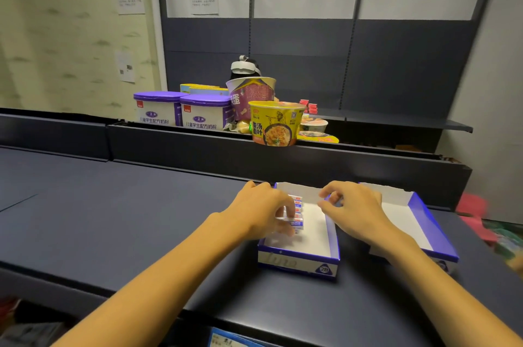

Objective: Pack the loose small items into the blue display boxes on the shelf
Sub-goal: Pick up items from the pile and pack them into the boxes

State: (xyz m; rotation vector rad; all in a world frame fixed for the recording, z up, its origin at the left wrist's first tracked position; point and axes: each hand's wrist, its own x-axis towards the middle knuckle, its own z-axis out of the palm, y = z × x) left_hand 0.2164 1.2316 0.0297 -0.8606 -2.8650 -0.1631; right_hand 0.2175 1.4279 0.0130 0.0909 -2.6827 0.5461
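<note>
- Two blue boxes stand side by side on the dark shelf (113,205), both with white insides and open tops.
- The near box (300,256) carries a "2B" mark on its front wall; a row of small white-and-blue packets (297,213) stands on edge along its left inner wall.
- The left hand (266,208) reaches over the left wall of that box, its fingers curled down onto the packets; it grips the nearest ones in the row.
- The right hand (351,208) hovers over the far right corner of the same box, above the wall it shares with the second box; thumb and forefinger are bent toward each other, and whether they pinch anything cannot be told.
- The packets lie directly under the left fingers, and across the white box floor from the right hand.
- The second box (418,211) sits to the right, partly hidden by the right forearm.
- Behind a raised dark divider stand two purple-lidded tubs (181,112), a yellow noodle bowl (276,126) and a purple noodle cup (250,92).
- Paper notices hang on the back wall.
</note>
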